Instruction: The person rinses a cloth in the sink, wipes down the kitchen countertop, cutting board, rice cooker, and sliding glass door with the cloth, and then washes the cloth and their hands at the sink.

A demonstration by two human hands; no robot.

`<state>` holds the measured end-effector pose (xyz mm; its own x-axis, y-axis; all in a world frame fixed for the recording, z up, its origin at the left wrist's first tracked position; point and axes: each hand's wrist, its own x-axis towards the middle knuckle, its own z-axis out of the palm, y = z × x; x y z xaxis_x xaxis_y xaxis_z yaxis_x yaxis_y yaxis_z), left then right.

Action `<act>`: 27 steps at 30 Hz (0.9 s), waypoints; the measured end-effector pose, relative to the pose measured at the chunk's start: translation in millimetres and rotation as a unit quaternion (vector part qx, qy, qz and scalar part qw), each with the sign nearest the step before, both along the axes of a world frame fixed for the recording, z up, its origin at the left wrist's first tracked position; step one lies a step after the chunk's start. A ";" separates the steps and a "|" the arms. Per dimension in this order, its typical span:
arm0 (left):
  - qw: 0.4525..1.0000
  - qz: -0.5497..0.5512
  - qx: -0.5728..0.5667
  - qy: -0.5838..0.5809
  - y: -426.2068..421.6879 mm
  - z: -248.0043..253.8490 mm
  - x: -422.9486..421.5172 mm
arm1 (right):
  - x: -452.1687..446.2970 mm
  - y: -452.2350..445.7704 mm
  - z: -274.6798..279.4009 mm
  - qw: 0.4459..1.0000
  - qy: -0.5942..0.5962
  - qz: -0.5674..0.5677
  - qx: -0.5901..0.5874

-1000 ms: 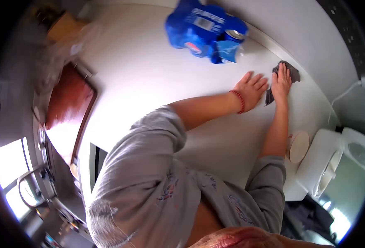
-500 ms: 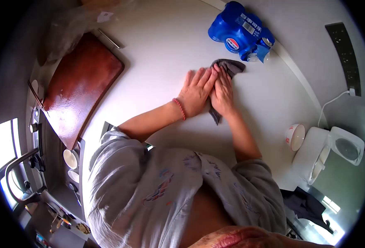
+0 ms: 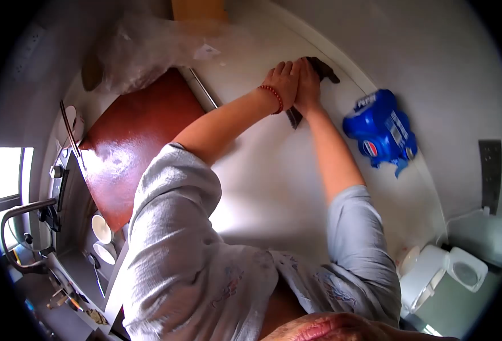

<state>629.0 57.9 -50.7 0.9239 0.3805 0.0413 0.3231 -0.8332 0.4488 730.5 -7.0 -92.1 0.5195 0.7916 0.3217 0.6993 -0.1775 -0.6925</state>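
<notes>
My left hand [image 3: 284,82], with a red bead bracelet [image 3: 274,98] at the wrist, lies against the side of my right hand, its fingers extended and slightly apart. Under my right hand [image 3: 308,88] is a dark cloth [image 3: 324,70], pressed onto the white countertop [image 3: 279,170]. One end of the cloth sticks out past the fingertips, and another end shows below the palms. The middle of the cloth is hidden by both hands.
A blue Pepsi multipack [image 3: 380,129] stands to the right by the wall. At the left are a red-brown board [image 3: 143,136], a metal rod [image 3: 204,90], clear plastic [image 3: 148,54] and white bowls [image 3: 102,228]. A white appliance [image 3: 427,273] is at the lower right.
Both hands and the cloth have moved leftward along the counter, away from the multipack's right side to its left. The view has turned, bringing the board and plastic nearer.
</notes>
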 end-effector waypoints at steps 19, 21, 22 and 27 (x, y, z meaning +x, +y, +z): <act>0.969 0.038 0.186 0.159 80.7 2.0 -25.5 | 38.6 262.4 -39.8 0.941 -0.317 0.095 0.078; 0.968 0.040 0.196 0.149 76.1 -3.1 -30.5 | 40.7 255.9 -25.8 0.943 -0.290 0.165 0.004; 0.968 0.040 0.213 0.129 76.8 -7.8 -32.1 | 39.7 247.1 -19.3 0.942 -0.292 0.167 0.003; 0.968 0.036 0.225 0.107 82.3 -16.8 -34.3 | 37.8 142.0 -6.4 0.945 -0.271 0.181 -0.014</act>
<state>594.7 140.2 -67.5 0.9012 0.4325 0.0277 0.4333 -0.9005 -0.0374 768.3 135.1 -98.5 -0.0221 0.8981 0.4393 0.9687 0.1279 -0.2126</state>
